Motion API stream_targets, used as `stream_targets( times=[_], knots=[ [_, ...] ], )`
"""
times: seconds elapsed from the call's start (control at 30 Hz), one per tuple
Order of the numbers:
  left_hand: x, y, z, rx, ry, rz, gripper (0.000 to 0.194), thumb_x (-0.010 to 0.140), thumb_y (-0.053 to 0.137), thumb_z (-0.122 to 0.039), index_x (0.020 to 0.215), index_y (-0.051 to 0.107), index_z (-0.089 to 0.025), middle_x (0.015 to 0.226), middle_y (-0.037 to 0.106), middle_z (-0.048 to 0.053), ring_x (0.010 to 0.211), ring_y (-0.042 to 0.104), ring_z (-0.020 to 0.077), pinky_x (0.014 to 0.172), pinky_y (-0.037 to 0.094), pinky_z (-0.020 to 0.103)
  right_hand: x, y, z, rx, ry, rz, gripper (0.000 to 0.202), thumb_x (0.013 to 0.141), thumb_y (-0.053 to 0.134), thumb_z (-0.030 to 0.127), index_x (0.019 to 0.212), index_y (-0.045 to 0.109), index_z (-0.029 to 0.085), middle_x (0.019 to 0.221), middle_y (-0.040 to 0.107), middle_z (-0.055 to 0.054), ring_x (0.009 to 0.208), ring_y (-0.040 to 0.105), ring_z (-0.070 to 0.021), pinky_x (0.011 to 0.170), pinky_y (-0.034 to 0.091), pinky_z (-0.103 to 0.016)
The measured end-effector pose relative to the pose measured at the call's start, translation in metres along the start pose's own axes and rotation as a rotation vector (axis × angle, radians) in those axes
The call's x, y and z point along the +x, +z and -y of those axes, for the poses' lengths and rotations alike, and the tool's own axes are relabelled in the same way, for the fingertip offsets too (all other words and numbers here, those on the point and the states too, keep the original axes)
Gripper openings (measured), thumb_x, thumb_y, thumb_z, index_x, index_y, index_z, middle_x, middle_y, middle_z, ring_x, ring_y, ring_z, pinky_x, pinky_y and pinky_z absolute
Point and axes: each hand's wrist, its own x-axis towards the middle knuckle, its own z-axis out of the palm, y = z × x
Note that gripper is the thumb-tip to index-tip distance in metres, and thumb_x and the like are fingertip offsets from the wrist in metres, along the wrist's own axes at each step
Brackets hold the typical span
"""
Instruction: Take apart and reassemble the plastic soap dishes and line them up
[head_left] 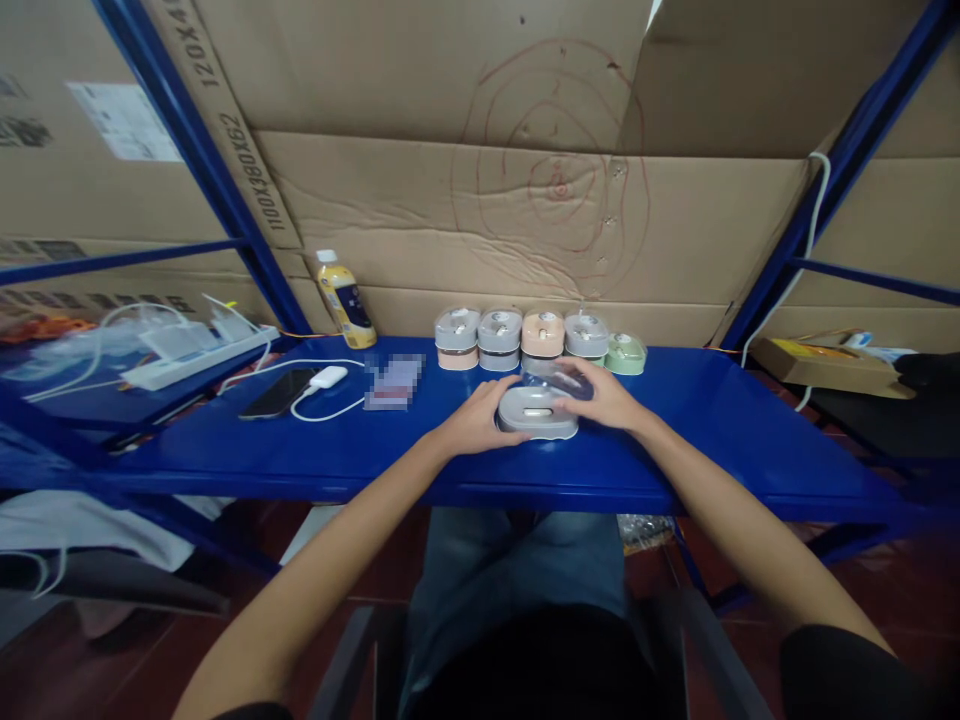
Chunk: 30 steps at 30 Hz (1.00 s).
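A grey oval container [538, 424] sits at the front of the blue table, with a small pale piece [538, 411] in its middle. My left hand [480, 418] is curved round its left side, thumb along the front and fingers behind. Over the back of the container a clear plastic lid [546, 377] stands tilted. My right hand [602, 394] holds the lid at its right edge, with the fingertips close to the container. Whether the lid still touches the container's rim is hard to make out.
Behind my hands stands a row of similar boxes, several of them stacked: grey on pink [457, 337], peach [543, 334], green [625, 353]. To the left lie a phone [279, 393], a white charger [328, 378], a yellow bottle [346, 303] and a power strip [202, 357].
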Motion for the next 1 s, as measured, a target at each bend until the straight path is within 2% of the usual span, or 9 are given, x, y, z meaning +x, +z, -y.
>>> stream_targets(
  times=[0.1, 0.2, 0.33, 0.43, 0.53, 0.63, 0.73, 0.87, 1.0],
  knots=[
    [0.0, -0.003, 0.0, 0.062, 0.024, 0.034, 0.062, 0.089, 0.075, -0.056, 0.145, 0.066, -0.03, 0.137, 0.058, 0.013, 0.133, 0.056, 0.0368, 0.119, 0.043, 0.056, -0.003, -0.014, -0.019, -0.033, 0.132, -0.067, 0.066, 0.091, 0.069, 0.066, 0.139, 0.064, 0.022, 0.123, 0.075, -0.012, 0.109, 0.071, -0.0319, 0.099, 0.058, -0.051],
    [-0.001, -0.004, -0.001, 0.072, 0.031, 0.055, 0.049, 0.095, 0.069, -0.054, 0.138, 0.074, -0.032, 0.136, 0.058, 0.014, 0.135, 0.055, 0.0375, 0.119, 0.043, 0.056, -0.002, -0.02, -0.032, -0.096, 0.224, -0.066, 0.062, 0.091, 0.068, 0.067, 0.133, 0.069, 0.021, 0.112, 0.077, -0.012, 0.101, 0.071, -0.0314, 0.095, 0.059, -0.052],
    [0.001, -0.005, 0.001, 0.059, 0.02, 0.006, 0.047, 0.098, 0.064, -0.055, 0.136, 0.075, -0.03, 0.133, 0.061, 0.014, 0.132, 0.058, 0.0357, 0.12, 0.044, 0.053, 0.001, -0.018, -0.035, -0.111, 0.23, -0.048, 0.061, 0.091, 0.069, 0.068, 0.132, 0.07, 0.022, 0.114, 0.078, -0.012, 0.102, 0.072, -0.0316, 0.096, 0.059, -0.052],
    [0.004, -0.008, 0.007, 0.056, -0.009, -0.073, 0.05, 0.1, 0.059, -0.055, 0.137, 0.073, -0.025, 0.131, 0.063, 0.014, 0.131, 0.06, 0.035, 0.121, 0.044, 0.052, 0.002, -0.02, -0.036, -0.133, 0.267, -0.054, 0.065, 0.091, 0.067, 0.07, 0.135, 0.068, 0.021, 0.12, 0.077, -0.014, 0.107, 0.072, -0.0335, 0.098, 0.058, -0.053],
    [0.006, -0.011, 0.018, 0.109, -0.149, -0.213, 0.052, 0.1, 0.057, -0.055, 0.137, 0.072, -0.021, 0.129, 0.063, 0.016, 0.131, 0.06, 0.037, 0.12, 0.044, 0.054, 0.003, -0.029, -0.041, -0.178, 0.306, -0.01, 0.066, 0.086, 0.073, 0.067, 0.133, 0.069, 0.021, 0.12, 0.076, -0.015, 0.107, 0.072, -0.0351, 0.097, 0.058, -0.055],
    [0.007, -0.013, 0.027, 0.182, -0.289, -0.3, 0.053, 0.1, 0.058, -0.057, 0.136, 0.073, -0.021, 0.127, 0.063, 0.017, 0.132, 0.059, 0.0394, 0.12, 0.044, 0.056, 0.002, -0.039, -0.05, -0.246, 0.31, 0.059, 0.065, 0.078, 0.082, 0.06, 0.128, 0.07, 0.02, 0.109, 0.077, -0.013, 0.098, 0.073, -0.0345, 0.09, 0.06, -0.052],
    [0.005, -0.013, 0.031, 0.235, -0.35, -0.246, 0.055, 0.098, 0.06, -0.059, 0.135, 0.074, -0.021, 0.124, 0.062, 0.017, 0.131, 0.059, 0.0411, 0.117, 0.046, 0.057, 0.001, -0.043, -0.058, -0.313, 0.295, 0.113, 0.063, 0.073, 0.086, 0.056, 0.123, 0.072, 0.021, 0.101, 0.076, -0.01, 0.092, 0.073, -0.0325, 0.085, 0.061, -0.05],
    [0.004, -0.012, 0.033, 0.258, -0.359, -0.16, 0.056, 0.096, 0.061, -0.058, 0.135, 0.074, -0.021, 0.118, 0.064, 0.016, 0.127, 0.06, 0.0404, 0.113, 0.048, 0.056, -0.001, -0.041, -0.064, -0.371, 0.305, 0.169, 0.073, 0.065, 0.091, 0.054, 0.125, 0.071, 0.019, 0.115, 0.075, -0.014, 0.104, 0.072, -0.0364, 0.093, 0.059, -0.053],
    [0.003, -0.013, 0.033, 0.238, -0.334, -0.191, 0.052, 0.096, 0.063, -0.057, 0.131, 0.076, -0.02, 0.111, 0.066, 0.014, 0.121, 0.063, 0.0385, 0.112, 0.049, 0.055, -0.001, -0.039, -0.063, -0.389, 0.32, 0.177, 0.077, 0.064, 0.093, 0.056, 0.127, 0.07, 0.018, 0.119, 0.075, -0.016, 0.106, 0.072, -0.0372, 0.094, 0.059, -0.054]
  ],
)
